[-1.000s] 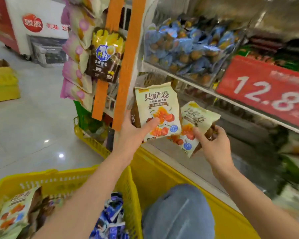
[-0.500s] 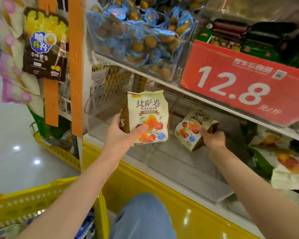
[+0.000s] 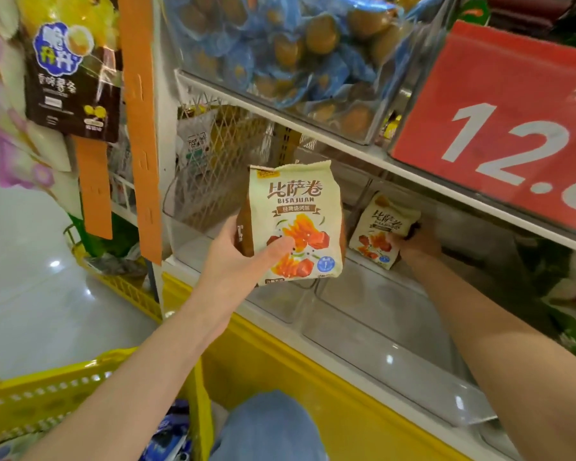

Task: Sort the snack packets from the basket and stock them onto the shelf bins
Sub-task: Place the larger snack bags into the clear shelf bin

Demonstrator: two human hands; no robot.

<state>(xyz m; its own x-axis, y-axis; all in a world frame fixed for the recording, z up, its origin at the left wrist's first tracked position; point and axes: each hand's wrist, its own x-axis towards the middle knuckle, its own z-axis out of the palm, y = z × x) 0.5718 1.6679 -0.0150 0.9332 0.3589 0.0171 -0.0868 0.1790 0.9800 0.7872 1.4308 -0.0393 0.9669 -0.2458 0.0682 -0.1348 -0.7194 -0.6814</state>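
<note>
Since half a second before, the right hand point(image 3: 416, 242) had carried its far packet point(image 3: 378, 227) deeper under the shelf edge point(image 3: 446, 191), towards the back of the clear bin point(image 3: 379, 331). The left hand point(image 3: 230, 264) had kept the near packet point(image 3: 296, 214) upright in front of that bin. The right grip was closed on the far packet's lower right corner, its fingers mostly hidden. Whether that packet touched the bin floor I could not tell. The left grip was wrapped round the near packet's brown side, thumb pressed on its front.

Both packets were cream with brown sides and orange-red printed pieces. The near one read "比萨卷" and "BISAJUAN" (smaller lines were too blurred).

A wire mesh panel point(image 3: 220, 151) stood behind. Above sat blue-wrapped snacks point(image 3: 280, 44) and a red price sign point(image 3: 499, 94) showing "12.". An orange strip point(image 3: 138, 128) and a dark hanging packet point(image 3: 70, 88) were at left, a yellow basket point(image 3: 47, 394) below.
</note>
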